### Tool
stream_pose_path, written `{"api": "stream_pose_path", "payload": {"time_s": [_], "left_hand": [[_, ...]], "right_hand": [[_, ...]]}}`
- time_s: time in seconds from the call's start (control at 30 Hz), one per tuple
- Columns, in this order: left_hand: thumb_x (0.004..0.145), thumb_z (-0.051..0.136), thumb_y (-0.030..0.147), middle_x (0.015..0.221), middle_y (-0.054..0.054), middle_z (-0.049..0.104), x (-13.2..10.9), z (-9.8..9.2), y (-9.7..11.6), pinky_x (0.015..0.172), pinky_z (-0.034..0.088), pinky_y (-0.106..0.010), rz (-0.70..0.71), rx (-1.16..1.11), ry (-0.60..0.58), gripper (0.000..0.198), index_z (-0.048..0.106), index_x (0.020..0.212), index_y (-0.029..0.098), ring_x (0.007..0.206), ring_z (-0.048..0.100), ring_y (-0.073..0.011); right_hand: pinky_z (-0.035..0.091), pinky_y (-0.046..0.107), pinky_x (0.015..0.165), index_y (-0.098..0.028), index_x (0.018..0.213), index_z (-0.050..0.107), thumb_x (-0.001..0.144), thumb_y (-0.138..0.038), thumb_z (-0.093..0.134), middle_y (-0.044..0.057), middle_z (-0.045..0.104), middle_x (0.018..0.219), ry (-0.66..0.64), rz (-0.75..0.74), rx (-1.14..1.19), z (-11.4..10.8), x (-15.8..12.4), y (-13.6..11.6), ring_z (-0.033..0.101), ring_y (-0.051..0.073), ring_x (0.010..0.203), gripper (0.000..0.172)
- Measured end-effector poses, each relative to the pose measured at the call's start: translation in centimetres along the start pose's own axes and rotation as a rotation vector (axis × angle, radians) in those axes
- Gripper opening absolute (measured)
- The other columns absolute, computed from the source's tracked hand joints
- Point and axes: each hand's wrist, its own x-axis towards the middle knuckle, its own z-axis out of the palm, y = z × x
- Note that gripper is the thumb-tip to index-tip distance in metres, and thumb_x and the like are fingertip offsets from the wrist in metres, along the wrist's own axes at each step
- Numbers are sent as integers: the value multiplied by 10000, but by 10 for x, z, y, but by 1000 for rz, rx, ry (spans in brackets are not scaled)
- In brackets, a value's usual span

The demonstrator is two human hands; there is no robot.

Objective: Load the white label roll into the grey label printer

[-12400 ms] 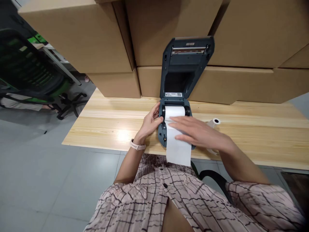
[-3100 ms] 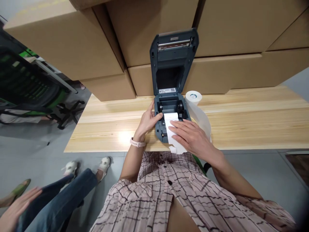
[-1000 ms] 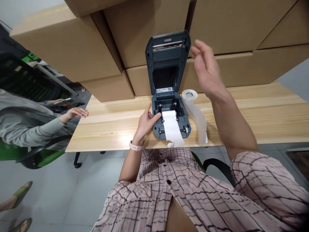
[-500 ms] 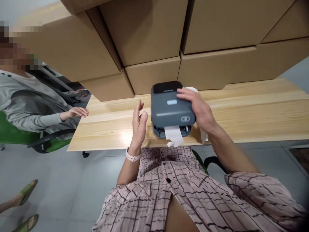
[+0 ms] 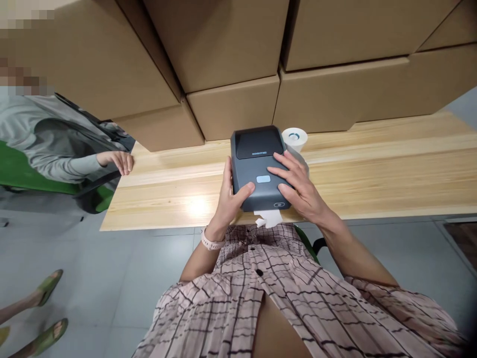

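A dark grey label printer (image 5: pixel 257 144) sits with its lid down near the front edge of a light wooden table (image 5: pixel 372 174). My left hand (image 5: pixel 229 199) grips its left side, thumb on top of the lid. Spread across the right of the lid, the fingers of my right hand (image 5: pixel 298 191) lie flat on it. A short strip of white paper (image 5: pixel 269 218) sticks out of the front slot below my hands. A white paper roll (image 5: pixel 294 137) stands just behind the printer's right corner.
Large cardboard boxes (image 5: pixel 231 44) are stacked along the back of the table. At the table's left end sits another person in a grey sleeve, one hand (image 5: pixel 121 161) on the corner. Feet in green sandals (image 5: pixel 48 286) show on the grey floor at lower left.
My right hand swung the printer's lid down from upright to closed. My left hand let go, lifted, then came back to grip the left side. Both hands now rest on the lid.
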Motion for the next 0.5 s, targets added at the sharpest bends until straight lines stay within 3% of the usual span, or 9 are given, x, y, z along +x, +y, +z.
{"api": "stream_pose_path", "payload": {"time_s": [0.17,0.23,0.27,0.3,0.37,0.43,0.5], "left_hand": [[958,715,638,1845,-101,251,-3,4,-4,1383,289,-494,62,65,18,1025,159,1757,317,1712,236,-355],[986,697,601,1819,-99,301,-18,6,-6,1362,316,-490,130,173,129,910,252,1730,324,1698,270,-342],[993,699,579,1767,-107,390,-29,8,-7,1323,375,-485,182,231,235,809,362,1681,320,1655,357,-331],[990,712,561,1661,-119,520,-42,9,-8,1246,461,-469,234,279,349,676,507,1578,300,1558,490,-315],[999,687,579,1107,-85,763,-67,12,-9,897,607,-364,294,243,532,369,742,1099,228,1029,737,-225],[990,658,647,692,-23,686,-85,16,-7,600,528,-274,58,138,326,511,701,760,193,610,635,-139],[936,669,731,635,-32,703,-88,22,-2,476,450,-246,-295,-27,-9,589,734,781,166,496,600,-122]], "right_hand": [[300,627,1359,-307,1521,621,1141,-374,386,47,454,1761,14,-11,-37,5,-2,3,334,295,1682,452],[308,607,1361,-298,1526,615,1141,-367,382,47,451,1763,1,-9,-46,4,-1,2,331,284,1684,455],[308,603,1361,-298,1527,613,1142,-365,380,44,452,1762,-5,-4,-50,3,-1,2,330,281,1685,456],[306,603,1362,-301,1524,614,1142,-367,378,38,455,1761,-9,3,-50,3,0,2,328,280,1686,454],[299,609,1363,-317,1513,620,1142,-383,376,24,464,1756,-11,16,-41,2,1,1,325,283,1687,449],[286,610,1366,-325,1500,629,1142,-408,375,20,472,1750,-3,21,-21,3,1,1,322,285,1688,446],[268,611,1370,-326,1494,630,1143,-433,370,24,474,1748,7,24,-2,4,1,1,316,285,1690,450]]}}
